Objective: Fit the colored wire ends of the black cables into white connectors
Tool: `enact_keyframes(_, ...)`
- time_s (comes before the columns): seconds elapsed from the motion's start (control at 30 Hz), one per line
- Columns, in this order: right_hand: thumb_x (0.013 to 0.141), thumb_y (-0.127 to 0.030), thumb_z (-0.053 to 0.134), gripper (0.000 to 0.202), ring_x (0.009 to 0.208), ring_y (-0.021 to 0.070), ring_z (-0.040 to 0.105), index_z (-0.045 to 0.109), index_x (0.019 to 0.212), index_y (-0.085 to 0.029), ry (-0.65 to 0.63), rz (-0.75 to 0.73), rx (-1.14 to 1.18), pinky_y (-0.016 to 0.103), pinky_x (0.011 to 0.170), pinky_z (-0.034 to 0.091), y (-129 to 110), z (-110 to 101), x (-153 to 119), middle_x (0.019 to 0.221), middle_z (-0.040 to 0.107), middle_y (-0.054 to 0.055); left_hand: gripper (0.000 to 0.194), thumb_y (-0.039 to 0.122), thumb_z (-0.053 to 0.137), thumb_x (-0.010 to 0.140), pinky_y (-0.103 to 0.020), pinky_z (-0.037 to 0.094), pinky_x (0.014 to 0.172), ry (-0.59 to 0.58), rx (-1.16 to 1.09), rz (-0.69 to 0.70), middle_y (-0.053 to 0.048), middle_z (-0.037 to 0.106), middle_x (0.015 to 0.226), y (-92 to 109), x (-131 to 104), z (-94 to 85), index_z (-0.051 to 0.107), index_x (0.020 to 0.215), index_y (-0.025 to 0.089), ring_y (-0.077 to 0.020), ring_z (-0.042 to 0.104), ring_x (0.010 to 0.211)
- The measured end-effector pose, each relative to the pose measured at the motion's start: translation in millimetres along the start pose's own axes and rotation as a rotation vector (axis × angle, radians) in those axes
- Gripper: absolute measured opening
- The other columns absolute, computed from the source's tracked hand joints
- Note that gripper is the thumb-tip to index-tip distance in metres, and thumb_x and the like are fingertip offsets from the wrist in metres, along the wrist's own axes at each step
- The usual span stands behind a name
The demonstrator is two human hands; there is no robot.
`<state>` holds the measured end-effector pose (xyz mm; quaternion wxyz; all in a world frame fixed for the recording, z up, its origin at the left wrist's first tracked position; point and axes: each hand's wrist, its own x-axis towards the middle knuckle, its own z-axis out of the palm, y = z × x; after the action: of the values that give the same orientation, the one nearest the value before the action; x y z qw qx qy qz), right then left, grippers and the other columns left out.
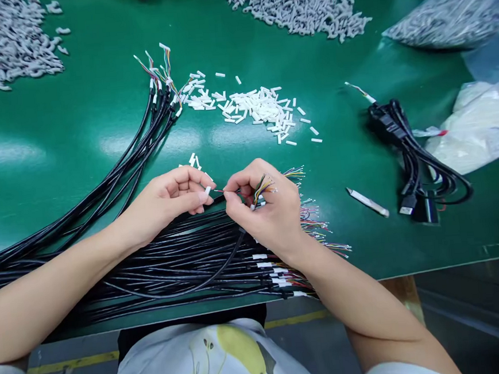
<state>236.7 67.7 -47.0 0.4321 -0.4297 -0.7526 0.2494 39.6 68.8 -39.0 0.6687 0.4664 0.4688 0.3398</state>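
Between the thumb and finger of my left hand (175, 196) is a small white sleeve (208, 191). Close to its right, my right hand (268, 208) pinches a thin red wire (219, 190), whose tip points toward the sleeve. Other coloured wires (263, 187) of the same cable fan out over my right fingers. The cable's black jacket (233, 251) hangs below that hand. Under both hands lies a row of black cables (186, 255) with stripped coloured ends at the right. A few loose white sleeves (194, 160) sit just beyond my left hand.
Farther off is a pile of white sleeves (264, 108), beside a bundle of black cables (142, 138). Grey pieces (295, 4) are heaped at the back. To the right are a white pen-like tool (367, 202), a coiled USB cable (406, 146) and plastic bags (478, 128).
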Motion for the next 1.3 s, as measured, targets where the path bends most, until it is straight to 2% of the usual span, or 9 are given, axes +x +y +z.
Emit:
enact_keyframes(0.5,0.085,-0.011,0.056,0.015,0.060,0.0100,0.045,0.057,0.076,-0.023,-0.002,-0.047,-0.078,0.028,0.060,0.039,0.5,1.0,-0.7,0.071,0.054,-0.003,0.015,0.021,0.079,0.079,-0.024,0.054,0.066,0.003,-0.048,-0.026,-0.001,0.071,0.081,-0.5,-0.4,4.0,0.070,0.090,0.017,-0.0095,0.062,0.066)
enact_keyframes(0.93,0.087,-0.011,0.055,0.016,0.061,0.0108,0.044,0.057,0.075,-0.022,-0.008,-0.096,-0.108,0.028,0.061,0.038,2.2,3.3,-2.3,0.070,0.051,-0.003,0.017,0.025,0.080,0.076,-0.025,0.057,0.066,0.038,0.102,0.007,-0.001,0.072,0.079,5.2,-1.0,7.6,0.069,0.086,0.016,-0.0103,0.064,0.066)
enact_keyframes(1.3,0.086,-0.012,0.056,0.015,0.060,0.0096,0.043,0.057,0.075,-0.021,-0.011,-0.089,-0.067,0.027,0.060,0.036,1.8,5.9,-3.3,0.069,0.048,-0.004,0.014,0.025,0.080,0.077,-0.025,0.056,0.065,0.006,0.085,-0.001,0.000,0.071,0.074,0.7,-1.7,5.4,0.072,0.085,0.017,-0.0102,0.063,0.064)
